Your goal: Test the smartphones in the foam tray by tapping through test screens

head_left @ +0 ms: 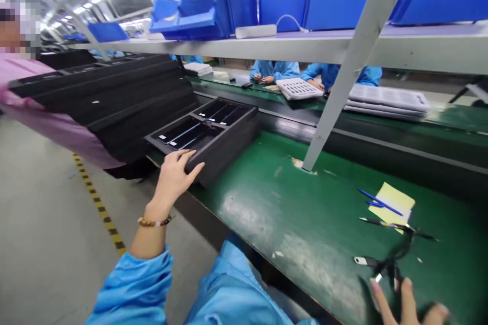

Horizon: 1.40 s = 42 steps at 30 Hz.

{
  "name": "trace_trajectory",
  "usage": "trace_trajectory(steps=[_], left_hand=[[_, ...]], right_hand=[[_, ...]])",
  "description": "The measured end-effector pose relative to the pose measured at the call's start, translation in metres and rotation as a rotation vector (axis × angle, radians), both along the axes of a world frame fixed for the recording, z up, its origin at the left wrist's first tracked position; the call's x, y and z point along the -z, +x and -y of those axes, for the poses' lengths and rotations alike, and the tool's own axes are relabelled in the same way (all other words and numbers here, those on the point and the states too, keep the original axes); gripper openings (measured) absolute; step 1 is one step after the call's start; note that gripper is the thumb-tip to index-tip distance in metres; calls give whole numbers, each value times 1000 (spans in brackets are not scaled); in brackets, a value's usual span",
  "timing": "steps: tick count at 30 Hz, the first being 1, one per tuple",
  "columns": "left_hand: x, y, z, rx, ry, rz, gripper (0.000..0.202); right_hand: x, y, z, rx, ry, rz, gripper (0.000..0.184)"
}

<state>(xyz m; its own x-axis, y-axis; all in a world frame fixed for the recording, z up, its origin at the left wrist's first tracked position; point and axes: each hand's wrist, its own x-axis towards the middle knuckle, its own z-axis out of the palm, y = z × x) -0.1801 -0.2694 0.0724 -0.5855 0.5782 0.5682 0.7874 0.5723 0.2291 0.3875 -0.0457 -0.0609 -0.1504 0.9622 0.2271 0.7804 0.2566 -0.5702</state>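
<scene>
My left hand [175, 175] rests at the near corner of a black foam tray [232, 144]. Its fingers lie over the rim and the thumb is spread against the side, not closed around it. Inside the tray sit several flat, glossy black panels [188, 129] with small white labels. At the bottom right, my right hand [407, 304] has its fingers spread and is partly cut off by the frame. Its fingertips are beside a bundle of black cables [396, 254] with metal-tipped plugs; whether they touch is unclear from the blur.
A yellow paper [396, 198] with blue pens [381, 203] lies on the green bench [267, 203]. A slanted metal post [339, 96] rises from it. Stacked black trays [133, 96] stand left, near a person in pink [46, 106]. Blue bins [282, 5] line the shelf; co-workers sit opposite.
</scene>
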Motion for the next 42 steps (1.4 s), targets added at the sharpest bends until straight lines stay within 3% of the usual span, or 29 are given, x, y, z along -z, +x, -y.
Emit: trace_trajectory(steps=[3,5,7,9,11,13,16,18,20,21,23,24,26,28,30,33,36,38,42], left_hand=[[10,0,0,-28,86,-60,46],[12,10,-10,10,124,-92,41],[8,30,-22,102,108,-103,37],[2,62,-32,202,38,-93,32],[-4,100,-39,260,-7,-88,31],[-7,138,-39,322,-32,-66,34],[-15,176,-26,426,-42,13,50],[-23,178,-6,543,-59,104,54],[-33,157,22,556,0,179,44],[-37,139,37,434,94,184,36],[-40,93,65,67,254,187,43],[-39,70,75,-27,297,271,51],[-31,34,86,-31,381,642,74],[-19,18,85,50,376,994,85],[-7,23,77,74,442,1166,89],[12,54,54,99,556,1292,93],[43,89,17,272,381,1462,88],[70,108,-14,331,257,1396,82],[114,136,-75,396,228,1088,61]], right_hand=[[-17,-20,2,51,57,-22,93],[-31,-51,8,-102,68,-204,80],[-45,-100,13,-274,-126,-414,62],[-62,-158,15,-444,-427,-644,56],[-79,-219,11,-573,-712,-825,65],[-97,-274,3,-595,-939,-954,82],[-116,-340,-7,-628,-1070,-985,97],[-123,-366,-7,-649,-1063,-964,102],[-125,-376,-1,-638,-1026,-963,108],[-125,-375,3,-627,-1003,-974,109],[-122,-363,14,-608,-961,-1010,108],[-120,-353,20,-600,-939,-1028,106],[-112,-324,28,-579,-890,-1038,100],[-100,-286,33,-533,-841,-997,93],[-86,-242,36,-473,-801,-929,88],[-64,-178,42,-405,-715,-869,83],[-42,-133,49,-354,-690,-861,80],[-29,-115,53,-301,-684,-855,79],[-11,-88,50,-265,-635,-749,81]])
